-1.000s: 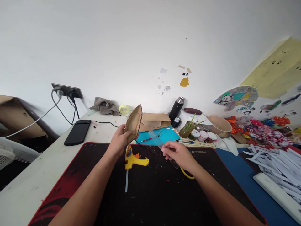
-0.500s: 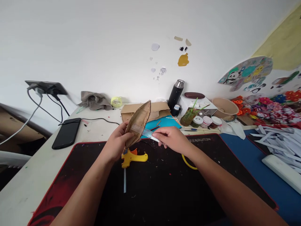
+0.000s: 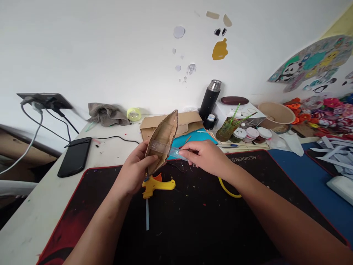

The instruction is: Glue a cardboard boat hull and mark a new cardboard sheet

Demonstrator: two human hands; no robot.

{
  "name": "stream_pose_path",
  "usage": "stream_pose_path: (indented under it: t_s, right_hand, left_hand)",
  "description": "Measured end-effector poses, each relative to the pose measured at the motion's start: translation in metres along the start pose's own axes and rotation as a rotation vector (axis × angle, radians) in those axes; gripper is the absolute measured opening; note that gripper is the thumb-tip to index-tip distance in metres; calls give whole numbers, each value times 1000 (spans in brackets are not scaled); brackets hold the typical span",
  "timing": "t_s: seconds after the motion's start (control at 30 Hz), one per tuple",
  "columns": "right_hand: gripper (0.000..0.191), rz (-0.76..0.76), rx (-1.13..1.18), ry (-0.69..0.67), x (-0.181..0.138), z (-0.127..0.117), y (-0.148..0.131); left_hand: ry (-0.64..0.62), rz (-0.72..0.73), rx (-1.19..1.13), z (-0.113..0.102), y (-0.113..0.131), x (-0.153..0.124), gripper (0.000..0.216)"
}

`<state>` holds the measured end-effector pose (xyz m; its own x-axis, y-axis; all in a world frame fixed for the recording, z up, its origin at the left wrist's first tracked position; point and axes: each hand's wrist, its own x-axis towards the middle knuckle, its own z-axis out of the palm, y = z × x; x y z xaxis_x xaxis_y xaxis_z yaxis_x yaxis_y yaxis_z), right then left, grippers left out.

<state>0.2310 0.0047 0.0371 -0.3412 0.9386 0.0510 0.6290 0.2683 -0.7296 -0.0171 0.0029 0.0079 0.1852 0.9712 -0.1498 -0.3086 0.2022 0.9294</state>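
Note:
My left hand grips a boat-shaped cardboard piece by its left side, thumb on the inside and fingers behind. The piece is pointed at the top, with raw corrugated edges, and is held tilted above the mat. A strip of clear tape lies across its lower inside and runs out past the right edge. The free end of that strip is pinched between the thumb and fingers of my right hand. Just below the cardboard lies a yellow glue gun, a translucent glue stick sticking out of it.
A black mat with a red edge covers the front of the table. Behind stand a black flask, a jar of brushes and several paint pots. A phone lies left; a yellow ring is by my right forearm.
The view has shifted a little. More of the tape now lies flat against the cardboard's inside, and my right hand has moved slightly while still pinching its end.

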Motion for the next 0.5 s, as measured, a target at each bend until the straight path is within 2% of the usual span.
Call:
stream_pose_path:
  t_s: [0.27,0.5]
  right_hand:
    - [19,-24,-19,14,2,1,-1]
    - [18,-3,-32,22,0,2,-5]
  left_hand:
    - [-20,-31,-20,-1,1,0,48]
    - [12,-7,1,1,1,-1,46]
